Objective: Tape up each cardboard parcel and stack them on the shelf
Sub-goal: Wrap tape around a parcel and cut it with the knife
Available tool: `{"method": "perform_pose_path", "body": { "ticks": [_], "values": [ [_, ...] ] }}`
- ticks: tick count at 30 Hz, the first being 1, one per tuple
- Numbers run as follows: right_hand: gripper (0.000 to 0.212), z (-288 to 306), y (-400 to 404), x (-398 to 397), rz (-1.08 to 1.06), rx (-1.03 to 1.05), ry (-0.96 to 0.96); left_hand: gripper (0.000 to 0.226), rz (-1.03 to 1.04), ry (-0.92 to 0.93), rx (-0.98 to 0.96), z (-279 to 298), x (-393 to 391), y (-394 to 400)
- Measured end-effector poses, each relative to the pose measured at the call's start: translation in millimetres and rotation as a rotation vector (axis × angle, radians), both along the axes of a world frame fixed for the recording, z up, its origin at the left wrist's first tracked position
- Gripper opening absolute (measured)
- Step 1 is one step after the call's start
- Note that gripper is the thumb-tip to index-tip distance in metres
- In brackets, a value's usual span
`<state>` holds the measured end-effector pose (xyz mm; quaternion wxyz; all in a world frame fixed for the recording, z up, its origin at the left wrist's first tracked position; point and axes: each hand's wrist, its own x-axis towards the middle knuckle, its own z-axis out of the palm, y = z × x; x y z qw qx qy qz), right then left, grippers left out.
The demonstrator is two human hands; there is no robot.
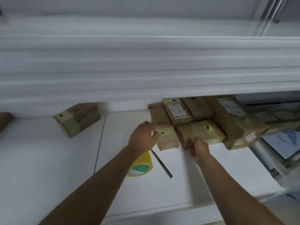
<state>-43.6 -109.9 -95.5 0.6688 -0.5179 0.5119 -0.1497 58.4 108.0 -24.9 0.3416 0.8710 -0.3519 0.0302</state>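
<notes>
Two forearms reach up from the bottom edge. The left hand (142,137) curls its fingers on the near end of a taped parcel (165,135); the right hand (200,147) grips the neighbouring parcel (201,132) at its front corner. Both sit on the bench (211,176) under the shelf (146,70), tight against the stacked boxes (227,114). Risk: a hard shove skews that pile, or the parcel catches the shelf lip. The tape roll (141,166) lies beneath the left wrist.

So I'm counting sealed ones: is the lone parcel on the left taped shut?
Shut: yellow tape wraps the near end of the parcel.
</notes>
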Motion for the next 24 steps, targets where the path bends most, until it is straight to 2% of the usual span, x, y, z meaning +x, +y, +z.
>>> {"method": "perform_pose_path", "body": {
  "ticks": [3, 5, 9, 11, 12, 14, 16, 19, 21, 24],
  "values": [
    [0.017, 1, -11, 2, 0.029, 0.057, -0.052, 0.025, 0.069, -0.004, -0.002, -1, -18, -16],
    [0.015, 0, -17, 5, 0.038, 0.084, -0.088, 0.024, 0.107, -0.009, -0.009, -3, -31, -25],
    [0.048, -42, -46, 25, 0.002, 0.078, -0.083, 0.020, 0.155, -0.005, -0.009, -8, -54, -35],
    [0.074, -32, -36, 20, -0.078, 0.100, -0.104, 0.018, 0.157, -0.014, 0.006, -9, -62, -37],
    [0.080, -20, -27, 15, -0.121, 0.127, -0.126, 0.018, 0.167, -0.025, 0.005, -8, -65, -38],
    [0.077, 7, -8, 2, -0.184, 0.143, -0.142, 0.016, 0.195, -0.042, -0.010, -8, -70, -37],
    [0.079, 7, -7, 0, -0.242, 0.149, -0.171, 0.013, 0.217, -0.045, -0.018, -7, -74, -32],
    [0.099, 6, -13, 0, -0.294, 0.234, -0.213, 0.014, 0.250, -0.052, -0.007, -7, -79, -21],
    [0.084, 7, -17, -1, -0.267, 0.287, -0.240, 0.015, 0.264, -0.058, -0.008, -7, -81, -13],
    [0.030, 19, -17, -5, -0.174, 0.326, -0.295, 0.016, 0.262, -0.056, -0.015, -6, -83, -2]
  ]
}}
